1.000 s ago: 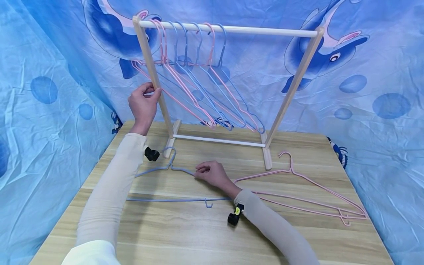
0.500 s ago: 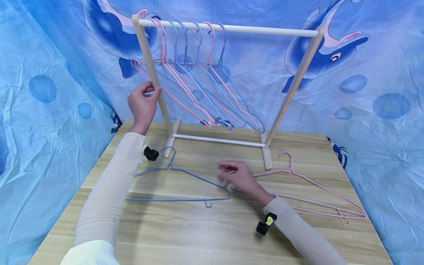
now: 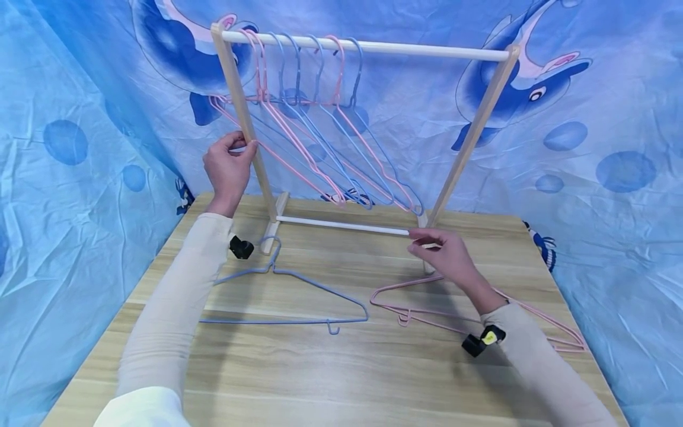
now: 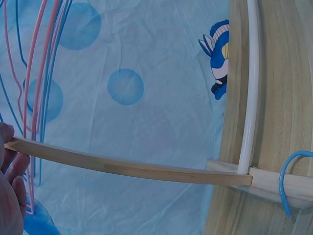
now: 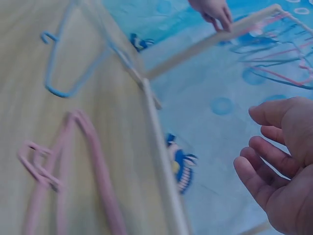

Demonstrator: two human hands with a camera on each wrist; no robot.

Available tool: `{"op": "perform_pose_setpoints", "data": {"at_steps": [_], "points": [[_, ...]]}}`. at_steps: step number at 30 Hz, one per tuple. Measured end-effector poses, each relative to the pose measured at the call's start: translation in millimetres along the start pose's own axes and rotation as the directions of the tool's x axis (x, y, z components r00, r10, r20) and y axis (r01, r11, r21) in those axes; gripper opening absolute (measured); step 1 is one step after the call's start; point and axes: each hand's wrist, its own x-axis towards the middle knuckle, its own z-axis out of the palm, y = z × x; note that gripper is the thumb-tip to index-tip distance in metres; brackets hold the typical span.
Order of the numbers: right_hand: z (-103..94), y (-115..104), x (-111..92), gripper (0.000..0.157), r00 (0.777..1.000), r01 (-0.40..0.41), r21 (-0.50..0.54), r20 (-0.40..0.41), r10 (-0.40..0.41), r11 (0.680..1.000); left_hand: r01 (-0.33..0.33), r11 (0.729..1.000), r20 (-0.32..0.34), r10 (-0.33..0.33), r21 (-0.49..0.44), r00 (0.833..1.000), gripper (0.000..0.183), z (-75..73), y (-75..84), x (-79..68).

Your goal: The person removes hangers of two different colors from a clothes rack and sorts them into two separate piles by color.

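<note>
Person's L sleeve (image 3: 172,302), front-left of the rack (image 3: 365,48): long, close-fit, pale beige, lightly creased. Far end, away from rack, meets a brighter wht garment edge (image 3: 143,409). Sm. blk wrist cam (image 3: 242,248) at that cuff, rack-ctr side, chunky w/ rounded corners. R sleeve (image 3: 544,362), front-right of rack: same beige, long & snug. Its blk wrist cam (image 3: 472,345) sits on a blk mount (image 3: 498,332) w/ yel. sticker (image 3: 488,338); any print too sm. to read. L hand (image 3: 228,169) & R hand (image 3: 448,255) bare.
</note>
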Motion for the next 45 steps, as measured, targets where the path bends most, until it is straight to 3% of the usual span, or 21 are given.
{"op": "perform_pose_setpoints", "data": {"at_steps": [6, 11, 19, 26, 33, 45], "points": [[-30.2, -17.5, 13.5, 0.038, 0.999, -0.019, -0.054, -0.044, 0.016, 0.998, -0.004, 1.000, -0.011, 0.004, -0.001, 1.000, 0.032, 0.1, -1.0, -0.2], [-45.5, -35.3, 29.5, 0.036, 0.993, 0.042, -0.095, -0.108, -0.052, 0.995, -0.008, 1.000, -0.012, 0.008, 0.002, 1.000, 0.032, 0.2, -1.5, 0.0], [-52.7, -71.5, 60.6, 0.036, 0.987, 0.071, 0.018, -0.145, -0.068, 0.997, -0.004, 1.000, -0.010, 0.003, -0.003, 1.000, 0.034, -0.3, -1.0, -0.3], [-50.4, -106.6, 83.1, 0.045, 0.998, -0.021, 0.107, -0.055, 0.027, 0.994, 0.001, 1.000, -0.005, -0.001, -0.002, 1.000, 0.035, -1.1, -0.9, -0.3], [-37.0, -128.1, 104.1, 0.046, 0.996, -0.083, 0.221, -0.003, 0.086, 0.972, -0.016, 1.000, -0.001, 0.016, -0.015, 1.000, 0.035, -0.3, -2.7, -1.6], [-11.9, -149.2, 124.1, 0.043, 0.990, -0.140, 0.219, 0.031, 0.137, 0.966, -0.024, 0.999, 0.000, 0.024, -0.032, 1.000, 0.035, -0.5, -4.5, -0.1]]}}
